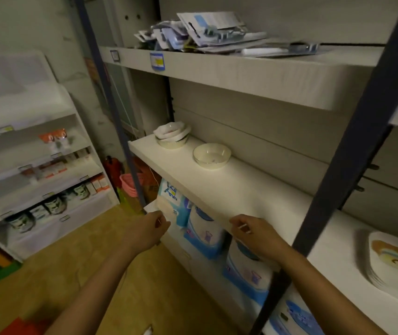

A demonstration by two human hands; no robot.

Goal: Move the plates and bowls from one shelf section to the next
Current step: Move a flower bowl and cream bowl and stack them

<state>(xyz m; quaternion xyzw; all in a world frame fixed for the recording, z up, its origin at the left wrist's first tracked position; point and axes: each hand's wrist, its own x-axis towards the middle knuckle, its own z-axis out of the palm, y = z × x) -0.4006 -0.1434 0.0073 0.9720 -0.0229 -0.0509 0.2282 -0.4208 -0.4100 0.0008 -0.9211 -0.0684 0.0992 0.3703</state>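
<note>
Two hands are out front, with both forearms reaching forward and up from the bottom of the frame, roughly parallel.

Left hand: back of the hand faces up and the fingers curl loosely inward, gripping nothing. It hangs in front of the left end of the middle shelf, below the front edge, with no visible contact.

Right hand: it is right at the shelf's front edge, wrist slightly bent. The fingers are loosely curled, thumb close to the index finger, with nothing visibly held. Motion blur hides whether it touches the edge.

Task items:
- The single bowl stands upright on the middle shelf, left section, well apart from both hands.
- The stack of bowls is further left, near the back corner of the same board, and its top ones are tilted.
- The stack of plates is on the next section to the right, past the dark upright post. The top plate has a print.

Other:
- Blue-and-white packs stand under the shelf, behind the hands.
- Packaged goods are piled on the upper shelf.
- A pink basket sits low by the left post.
- Cans line a separate white rack on the far left.
</note>
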